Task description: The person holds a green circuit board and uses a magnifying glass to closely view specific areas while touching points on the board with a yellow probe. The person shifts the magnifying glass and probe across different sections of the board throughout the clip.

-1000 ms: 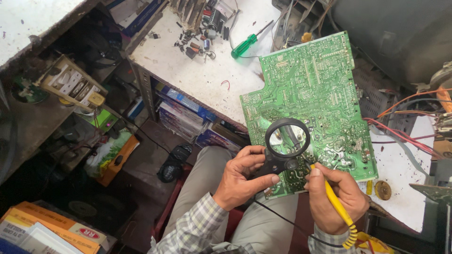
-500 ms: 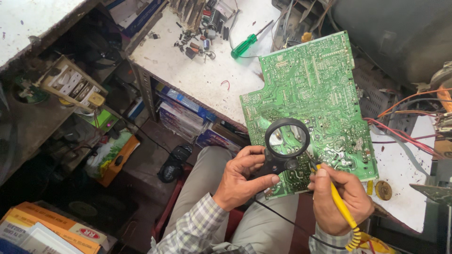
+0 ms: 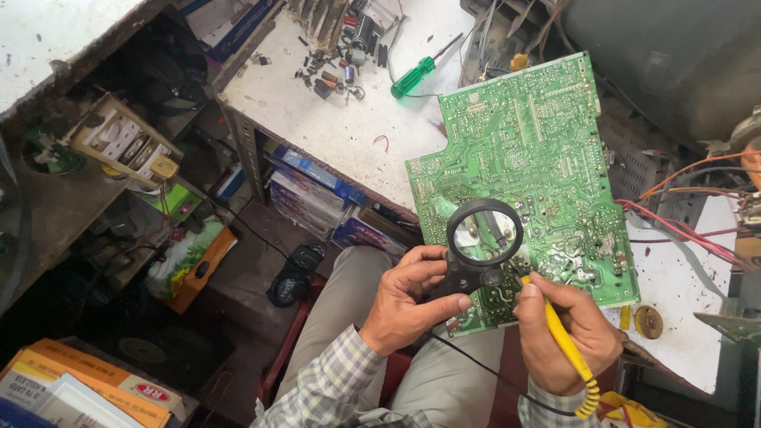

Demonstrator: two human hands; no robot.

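Observation:
A large green circuit board point(image 3: 531, 158) lies solder side up, half on the white workbench point(image 3: 349, 127) and half over my lap. My left hand point(image 3: 408, 305) grips the black handle of a round magnifying glass point(image 3: 483, 235), held over the board's near edge. My right hand point(image 3: 567, 329) holds a yellow-handled soldering iron point(image 3: 567, 349) like a pen. Its tip touches the board just right of the lens. A black cord runs from my hands down across my lap.
A green-handled screwdriver point(image 3: 416, 75) and several loose small parts point(image 3: 337, 67) lie on the bench's far side. Red and orange wires point(image 3: 682, 222) trail off the board's right. A dark casing point(image 3: 666, 63) stands behind. Shelves with books point(image 3: 305, 194) and clutter fill the left.
The lens and both hands have shifted very slightly along the board's near edge; the iron tip stays by the lens.

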